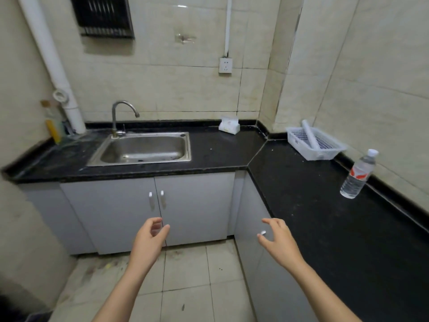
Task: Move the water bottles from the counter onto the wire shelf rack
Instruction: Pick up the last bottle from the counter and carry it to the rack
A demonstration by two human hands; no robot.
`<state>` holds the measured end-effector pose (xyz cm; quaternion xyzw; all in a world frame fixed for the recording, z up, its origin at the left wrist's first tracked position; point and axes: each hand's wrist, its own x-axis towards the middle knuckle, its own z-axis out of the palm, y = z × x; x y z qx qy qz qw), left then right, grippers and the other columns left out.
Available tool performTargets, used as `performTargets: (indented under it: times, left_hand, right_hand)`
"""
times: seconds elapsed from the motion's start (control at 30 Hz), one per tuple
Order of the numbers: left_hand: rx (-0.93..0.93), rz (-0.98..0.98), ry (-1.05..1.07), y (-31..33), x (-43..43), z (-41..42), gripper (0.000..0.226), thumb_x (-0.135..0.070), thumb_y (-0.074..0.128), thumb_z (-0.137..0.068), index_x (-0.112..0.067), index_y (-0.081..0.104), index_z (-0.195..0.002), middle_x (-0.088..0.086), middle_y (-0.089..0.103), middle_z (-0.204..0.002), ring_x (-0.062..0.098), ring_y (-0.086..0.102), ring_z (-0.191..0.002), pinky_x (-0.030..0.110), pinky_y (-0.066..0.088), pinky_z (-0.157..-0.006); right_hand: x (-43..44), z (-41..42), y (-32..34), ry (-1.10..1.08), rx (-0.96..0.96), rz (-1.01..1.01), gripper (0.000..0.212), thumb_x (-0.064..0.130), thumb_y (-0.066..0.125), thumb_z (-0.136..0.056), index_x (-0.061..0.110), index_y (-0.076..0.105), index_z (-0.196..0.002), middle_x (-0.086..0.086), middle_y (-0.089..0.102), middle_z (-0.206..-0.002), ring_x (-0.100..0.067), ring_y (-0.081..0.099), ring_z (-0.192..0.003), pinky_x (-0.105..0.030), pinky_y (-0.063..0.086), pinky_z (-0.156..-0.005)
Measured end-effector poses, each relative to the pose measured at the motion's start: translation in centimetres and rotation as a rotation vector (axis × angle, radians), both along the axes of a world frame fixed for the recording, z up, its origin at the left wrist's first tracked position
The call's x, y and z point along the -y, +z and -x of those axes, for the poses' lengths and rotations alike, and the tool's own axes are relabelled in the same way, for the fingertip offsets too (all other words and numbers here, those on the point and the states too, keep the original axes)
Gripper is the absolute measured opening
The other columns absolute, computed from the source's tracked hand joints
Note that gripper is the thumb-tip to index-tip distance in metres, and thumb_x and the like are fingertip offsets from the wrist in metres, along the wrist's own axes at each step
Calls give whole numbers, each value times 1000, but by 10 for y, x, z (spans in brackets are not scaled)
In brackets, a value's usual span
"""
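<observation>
One clear water bottle (358,174) with a white cap and a red-and-white label stands upright on the black counter (308,194), at the right near the tiled wall. My left hand (149,240) hovers in front of the grey cabinet doors, fingers curled and apart, holding nothing. My right hand (279,240) hangs beside the counter's front edge, also open and empty, well short of the bottle. No wire shelf rack is in view.
A steel sink (144,148) with a tap sits in the counter's left run. A white perforated basket (315,142) holding a rolled tube stands at the back right. A tissue pack (229,125) rests against the back wall. Bottles crowd the far left corner by a white pipe.
</observation>
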<state>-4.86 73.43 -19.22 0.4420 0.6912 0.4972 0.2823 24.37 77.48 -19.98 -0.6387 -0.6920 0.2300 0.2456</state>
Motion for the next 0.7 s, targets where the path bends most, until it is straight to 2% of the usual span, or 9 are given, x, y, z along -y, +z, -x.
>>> performTargets:
  times: [0.2, 0.37, 0.5, 0.7]
  left_hand:
    - [-25, 108, -12, -26, -62, -16, 27, -15, 60, -85, -4, 56, -109, 13, 61, -106, 25, 54, -99, 36, 42, -89]
    - [-52, 165, -83, -45, -124, -13, 26, -16, 60, -85, -5, 57, -108, 9, 59, -102, 23, 54, -95, 33, 42, -84]
    - [-45, 183, -124, -60, -192, -2, 26, -13, 60, -84, -2, 57, -108, 12, 59, -99, 24, 54, -93, 32, 41, -82]
    - [-16, 205, -314, -73, -311, -9, 27, -12, 59, -85, 0, 57, -109, 13, 57, -98, 23, 52, -91, 30, 39, -80]
  right_hand:
    - [-65, -13, -17, -13, -21, 16, 45, 27, 57, -87, 17, 43, -130, -6, 39, -132, -17, 41, -120, -22, 34, -88]
    - [-97, -23, -41, -99, -14, 88, 45, 27, 58, -87, 17, 43, -129, -6, 40, -132, -13, 43, -107, -21, 34, -82]
    - [-134, -28, -52, -191, 2, 142, 47, 27, 58, -87, 17, 43, -130, -8, 40, -134, -20, 41, -119, -26, 37, -90]
    - [-193, -25, -52, -378, 37, 193, 47, 30, 56, -88, 19, 40, -131, -7, 37, -136, -21, 38, -124, -30, 38, -97]
